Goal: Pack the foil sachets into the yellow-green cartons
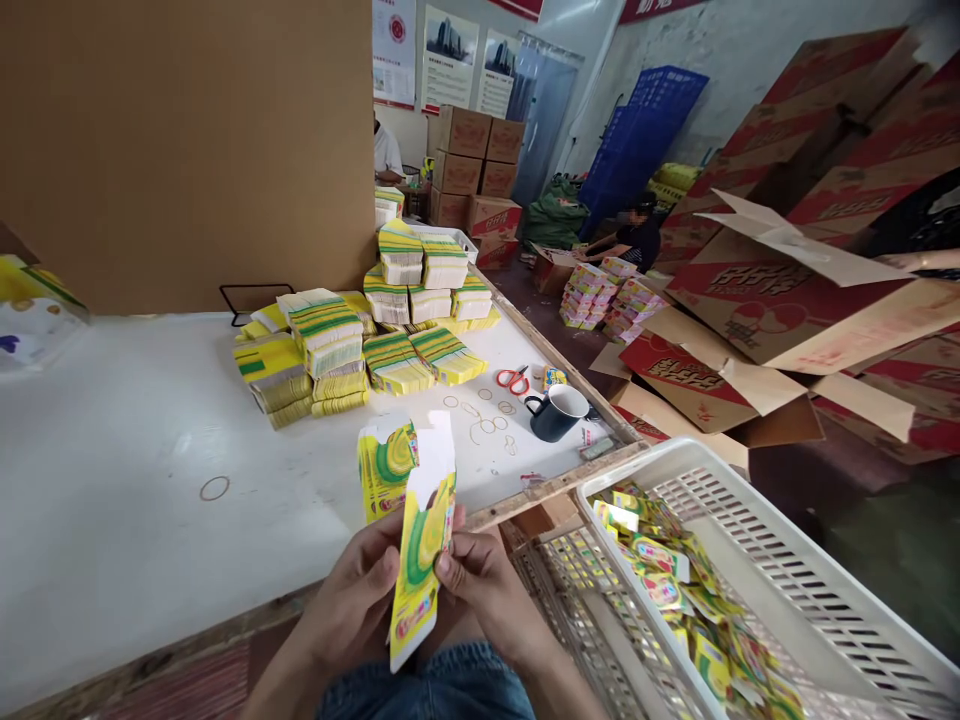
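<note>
Right hand on carton edge (wide tabletop beyond)

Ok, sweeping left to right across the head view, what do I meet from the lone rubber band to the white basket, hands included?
Lone rubber band, left hand, held yellow-green carton, right hand, dark mug, white basket.

Dark mug near red-handled scissors; blue crates beyond.
</note>
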### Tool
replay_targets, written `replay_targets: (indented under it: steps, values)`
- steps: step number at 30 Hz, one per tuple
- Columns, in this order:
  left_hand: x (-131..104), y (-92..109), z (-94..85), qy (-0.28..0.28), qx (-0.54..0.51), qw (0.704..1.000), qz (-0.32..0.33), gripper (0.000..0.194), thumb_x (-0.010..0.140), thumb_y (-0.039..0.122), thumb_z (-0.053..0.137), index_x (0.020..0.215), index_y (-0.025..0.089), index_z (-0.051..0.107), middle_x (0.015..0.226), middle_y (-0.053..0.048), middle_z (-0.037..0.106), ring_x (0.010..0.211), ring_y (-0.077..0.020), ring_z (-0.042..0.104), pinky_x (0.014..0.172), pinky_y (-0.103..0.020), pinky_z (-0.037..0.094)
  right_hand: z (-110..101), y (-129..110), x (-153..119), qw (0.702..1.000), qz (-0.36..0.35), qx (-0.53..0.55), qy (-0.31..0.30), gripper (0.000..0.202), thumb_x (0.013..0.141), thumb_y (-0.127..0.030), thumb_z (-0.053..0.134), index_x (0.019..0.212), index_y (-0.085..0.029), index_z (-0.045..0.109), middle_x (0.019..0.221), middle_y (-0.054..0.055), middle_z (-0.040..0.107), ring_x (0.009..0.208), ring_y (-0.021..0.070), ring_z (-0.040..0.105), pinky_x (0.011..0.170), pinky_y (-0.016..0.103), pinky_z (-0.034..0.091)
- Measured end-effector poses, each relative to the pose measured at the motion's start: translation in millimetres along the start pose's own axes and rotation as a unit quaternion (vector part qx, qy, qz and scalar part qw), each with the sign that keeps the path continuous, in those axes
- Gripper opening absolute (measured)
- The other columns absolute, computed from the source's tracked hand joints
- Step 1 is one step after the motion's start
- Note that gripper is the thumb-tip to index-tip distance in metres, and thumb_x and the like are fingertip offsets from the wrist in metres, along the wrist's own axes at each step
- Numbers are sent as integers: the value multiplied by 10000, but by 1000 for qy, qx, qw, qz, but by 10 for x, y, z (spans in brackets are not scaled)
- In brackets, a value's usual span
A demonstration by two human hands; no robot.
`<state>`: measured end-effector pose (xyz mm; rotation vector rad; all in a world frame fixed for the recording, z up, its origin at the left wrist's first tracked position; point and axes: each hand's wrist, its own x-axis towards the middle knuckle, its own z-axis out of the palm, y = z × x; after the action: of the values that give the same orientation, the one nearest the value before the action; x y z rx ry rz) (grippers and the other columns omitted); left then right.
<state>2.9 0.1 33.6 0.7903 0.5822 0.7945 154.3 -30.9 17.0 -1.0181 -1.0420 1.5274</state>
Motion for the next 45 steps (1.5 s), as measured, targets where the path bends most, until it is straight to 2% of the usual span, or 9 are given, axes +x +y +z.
replay_targets:
  steps: [4,7,12,18,25,31,34,37,45]
  values:
    - [8,-2,-1,-13,-104,994,-17,407,700,379,789,1074,230,728,1021,-91,771,862,-274,731,768,-360,581,-79,-10,-34,986,-29,-149,73,380,837,-532,606,821,-162,692,631,7,577,574,136,466,556,254,399]
    - [10,-22,5,-24,-136,990,-19,258,723,343,774,940,205,759,853,-80,787,657,-211,727,620,-294,580,-179,-159,-28,911,-149,-325,204,308,896,-383,576,1125,-189,645,868,65,670,725,184,548,689,307,463]
    - [29,-42,52,-21,-144,989,-26,302,730,337,770,984,177,749,772,-77,766,606,-183,697,552,-244,537,-202,-415,40,883,-263,-383,58,297,915,-214,555,1206,-257,599,1096,64,664,930,199,579,775,315,473]
    - [20,-20,73,14,-118,992,-53,356,672,307,821,987,156,757,763,-75,760,644,-170,691,583,-222,520,-148,-413,89,894,-260,-362,54,79,894,-151,554,907,-188,623,899,47,585,895,182,573,787,299,476]
    - [78,-35,50,104,-75,989,-68,377,613,316,857,939,152,762,788,-78,777,660,-195,712,585,-242,529,-192,-364,51,862,-233,-449,30,232,890,-166,546,1084,-205,667,981,73,507,919,205,531,806,331,476]
    - [130,-188,-26,178,-10,984,-5,436,757,398,738,1118,164,665,917,-71,775,810,-245,727,659,-297,569,-208,-147,81,895,-212,-337,199,300,890,-268,580,1182,-207,613,1009,76,592,835,190,559,756,316,494]
    - [146,-264,-24,184,57,981,16,442,810,440,666,1146,156,622,1029,-88,753,934,-273,705,749,-333,575,-181,-22,82,943,-149,-249,163,213,921,-336,543,964,-186,688,829,40,653,730,167,582,664,268,489]
    - [158,-316,-22,178,144,972,57,465,818,424,657,1190,168,547,1110,-103,722,1026,-278,675,829,-344,559,-183,24,66,948,-116,-234,183,245,911,-360,560,813,-170,680,734,30,647,697,163,589,630,252,470]
    - [99,-222,-48,58,199,976,60,550,873,325,601,1360,261,353,1219,-111,660,1087,-267,640,857,-359,535,-369,-15,-24,971,-130,-163,116,342,899,-315,596,1220,-241,507,943,35,651,814,164,616,666,248,485]
